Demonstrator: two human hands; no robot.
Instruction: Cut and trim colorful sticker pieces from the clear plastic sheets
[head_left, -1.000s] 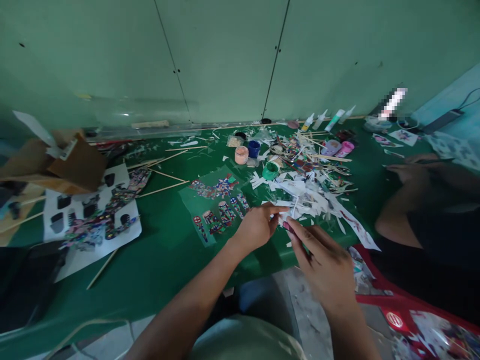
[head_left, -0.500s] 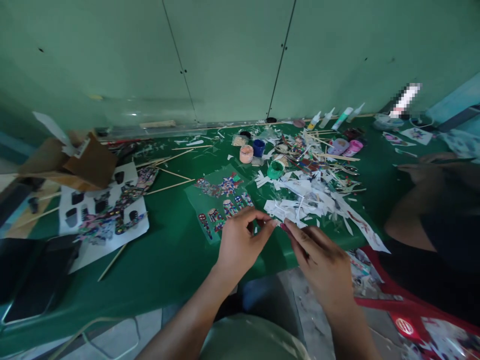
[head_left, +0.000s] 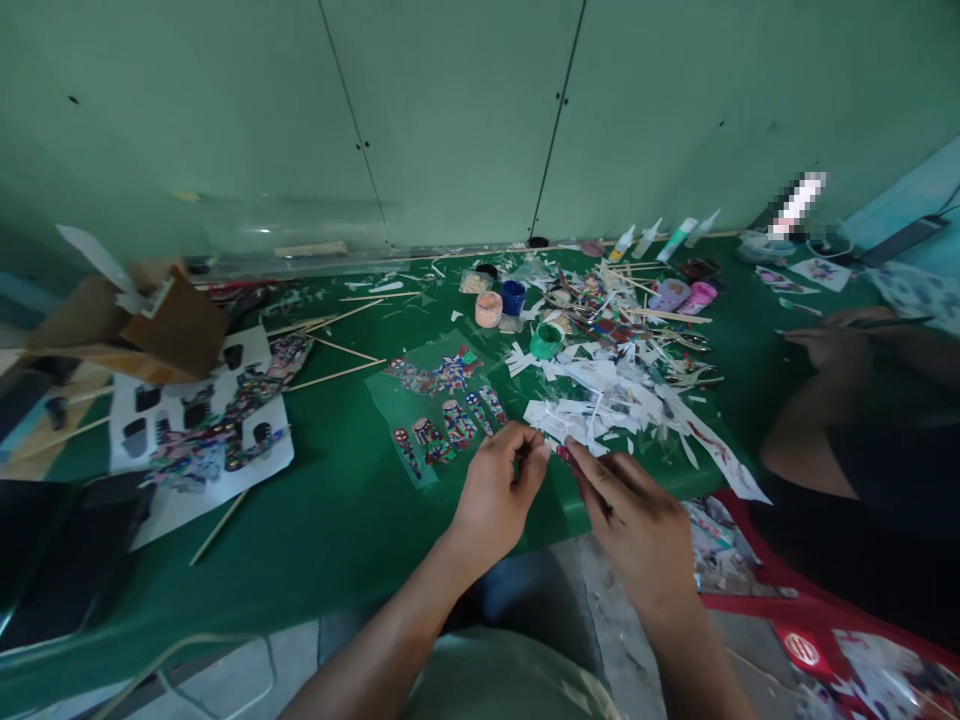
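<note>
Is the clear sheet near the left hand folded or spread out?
Spread out: the clear sheet lies flat on the green table, several colourful pieces across it.

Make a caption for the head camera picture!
Two hands close together at a green table, the right hand pinching a small magenta piece near white paper scraps.

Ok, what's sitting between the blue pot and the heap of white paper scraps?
In the head view, an open green pot stands between the blue pot and the heap of white paper scraps, with small scraps around it.
</note>
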